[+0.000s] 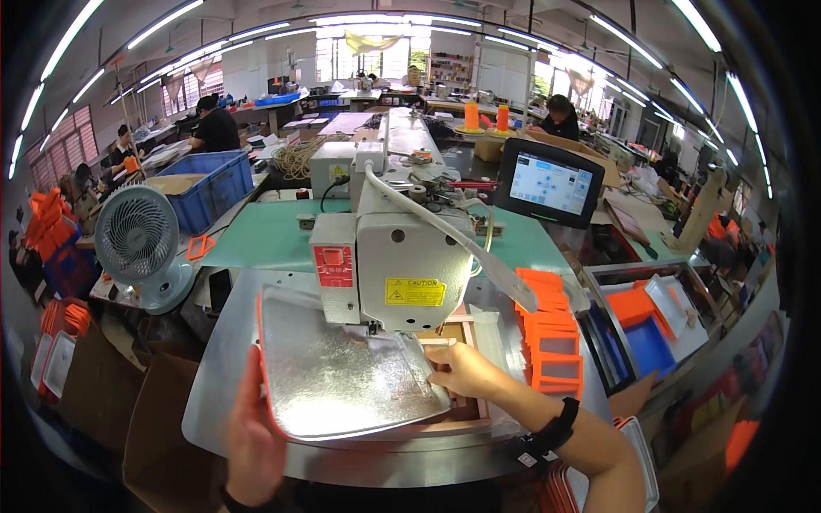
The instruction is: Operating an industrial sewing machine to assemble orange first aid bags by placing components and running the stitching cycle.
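A silver foil-faced panel [342, 385] with rounded corners and red edging lies tilted across the metal table under the head of a large grey sewing machine [402, 265]. My left hand [256, 427], smeared by motion, is upright at the panel's left edge; whether it grips the edge cannot be made out. My right hand [453, 368] has its fingers curled at the panel's right edge, gripping it just right of the needle area. A wooden frame [473, 406] shows partly beneath the panel and right hand.
Orange frames [556, 368] are stacked at the right, beside a compartment tray [654, 325] and below a touchscreen [547, 181]. A fan [137, 235], blue crate [205, 192] and cardboard box [162, 419] stand left. Several co-workers [214, 128] sit at benches behind.
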The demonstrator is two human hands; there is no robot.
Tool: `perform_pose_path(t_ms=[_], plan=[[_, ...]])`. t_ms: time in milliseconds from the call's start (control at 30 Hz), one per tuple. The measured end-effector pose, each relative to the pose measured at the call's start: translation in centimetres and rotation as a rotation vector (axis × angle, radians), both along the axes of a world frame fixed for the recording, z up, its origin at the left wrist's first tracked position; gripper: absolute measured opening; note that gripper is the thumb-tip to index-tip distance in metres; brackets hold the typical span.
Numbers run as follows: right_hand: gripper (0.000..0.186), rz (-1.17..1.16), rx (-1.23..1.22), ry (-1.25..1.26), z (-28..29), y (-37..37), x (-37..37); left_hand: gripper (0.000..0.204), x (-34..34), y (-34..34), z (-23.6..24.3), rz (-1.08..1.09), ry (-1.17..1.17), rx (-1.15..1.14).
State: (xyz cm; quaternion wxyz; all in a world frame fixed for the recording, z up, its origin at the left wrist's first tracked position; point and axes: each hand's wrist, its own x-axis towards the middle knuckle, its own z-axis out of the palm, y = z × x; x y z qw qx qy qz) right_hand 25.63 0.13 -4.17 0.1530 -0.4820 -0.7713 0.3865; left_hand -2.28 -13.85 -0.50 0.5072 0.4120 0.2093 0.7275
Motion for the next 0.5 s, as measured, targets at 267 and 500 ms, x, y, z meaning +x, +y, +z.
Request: perform_pose_path(t_ms=[267,500], plan=[[0.046,0.105,-0.077,0.318,-2.0,-3.3,-3.6,0.055,4.4,-0.6,-6.8,0.355,0.105,-0.359],[0.032,0.184,0.609,0.091,0.4,-5.3,-5.6,0.053,-7.8,-5.5,-7.9,0.435,-0.339,-0.388]])
